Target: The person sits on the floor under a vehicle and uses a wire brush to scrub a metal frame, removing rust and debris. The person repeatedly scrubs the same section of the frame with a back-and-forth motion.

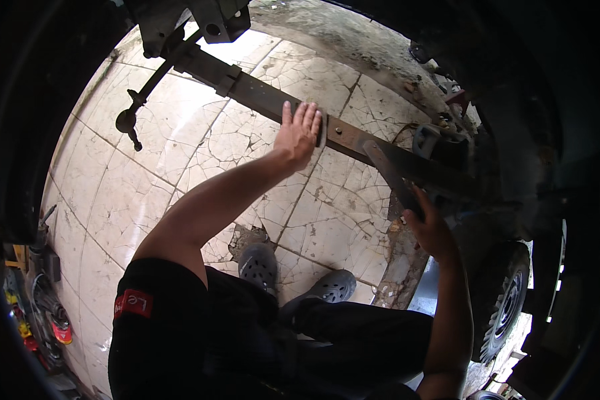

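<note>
A long dark leaf spring [267, 96] runs across in front of me, from the upper left down toward the right. My left hand [299, 137] lies on it with the fingers stretched out, beside a metal clip [323, 130] around the bar. In my right hand [433, 227] is a flat dark metal strip with a rounded end [388, 170]. Its far end lies over or close to the spring's rusty stretch [347, 137], where a small bolt or pin shows; whether they touch I cannot tell. Another clip [229, 81] sits farther left on the spring.
A rod with a ball-shaped joint [125, 121] hangs at the upper left. Cracked tiles [247, 157] cover the floor, and my grey clogs [258, 265] stand on them. A tyre [510, 300] is at the right. Tools and parts [47, 293] lie at the far left.
</note>
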Tool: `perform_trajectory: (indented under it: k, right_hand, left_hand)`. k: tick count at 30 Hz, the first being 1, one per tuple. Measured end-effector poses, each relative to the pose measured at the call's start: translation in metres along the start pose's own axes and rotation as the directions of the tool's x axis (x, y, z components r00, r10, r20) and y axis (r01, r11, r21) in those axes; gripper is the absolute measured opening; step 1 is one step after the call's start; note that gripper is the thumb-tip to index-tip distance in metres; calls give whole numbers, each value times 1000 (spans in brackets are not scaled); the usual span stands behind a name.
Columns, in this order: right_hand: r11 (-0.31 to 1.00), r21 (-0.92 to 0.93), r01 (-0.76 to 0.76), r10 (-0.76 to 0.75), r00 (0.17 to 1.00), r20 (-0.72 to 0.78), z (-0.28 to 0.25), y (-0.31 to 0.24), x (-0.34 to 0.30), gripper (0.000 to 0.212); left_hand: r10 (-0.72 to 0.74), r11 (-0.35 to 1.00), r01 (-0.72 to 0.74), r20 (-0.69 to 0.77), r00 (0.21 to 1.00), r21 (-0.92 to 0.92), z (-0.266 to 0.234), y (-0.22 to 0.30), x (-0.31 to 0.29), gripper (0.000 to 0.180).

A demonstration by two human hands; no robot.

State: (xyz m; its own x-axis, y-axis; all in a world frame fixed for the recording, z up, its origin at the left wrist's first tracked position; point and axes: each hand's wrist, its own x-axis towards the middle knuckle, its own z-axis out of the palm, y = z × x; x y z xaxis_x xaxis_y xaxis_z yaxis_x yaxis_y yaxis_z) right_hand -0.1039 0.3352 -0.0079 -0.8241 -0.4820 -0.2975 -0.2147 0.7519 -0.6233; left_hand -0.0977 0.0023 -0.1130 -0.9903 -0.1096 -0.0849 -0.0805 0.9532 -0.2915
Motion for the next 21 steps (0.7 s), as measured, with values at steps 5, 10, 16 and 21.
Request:
perform_trajectory:
  k: [5,10,16,21]
  right_hand:
    - [998,51,-45,44,999,25,0,-21,-3,63]
    - [996,48,-74,73,997,15,-4,-6,-4,63]
    - [996,65,-60,59,998,20,-2,-2,0,66]
    - [1000,-5,26,-26,999,-19,-2,14,0,67]
  left_hand:
    - [116,983,-115,-4,993,-146,-1,-6,-10,102]
    - [-75,991,71,-36,997,-110,2,-59,2,85]
    - [119,973,-111,28,992,-201,-12,4,-15,84]
    - [-143,987,138,-55,988,-78,4,-55,5,79]
